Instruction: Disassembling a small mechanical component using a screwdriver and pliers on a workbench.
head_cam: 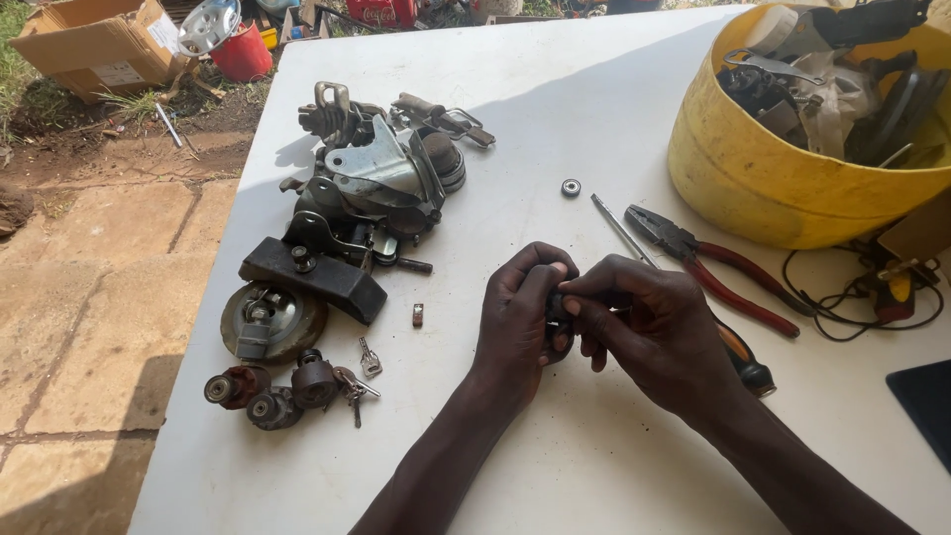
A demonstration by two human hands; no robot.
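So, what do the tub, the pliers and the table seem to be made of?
Tub: likely plastic, matte yellow, scuffed and stained.
Pliers: dark dull metal, probably steel; red handles look like rubber or plastic sleeves.
Table: smooth white top, perhaps plastic or laminate.

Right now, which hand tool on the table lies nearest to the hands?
The screwdriver, whose shaft passes under the right hand. The red-handled pliers lie farther right, untouched.

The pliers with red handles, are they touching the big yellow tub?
Apart. The head view shows bare white table between the pliers and the yellow tub; both hands work elsewhere, on a small dark part.
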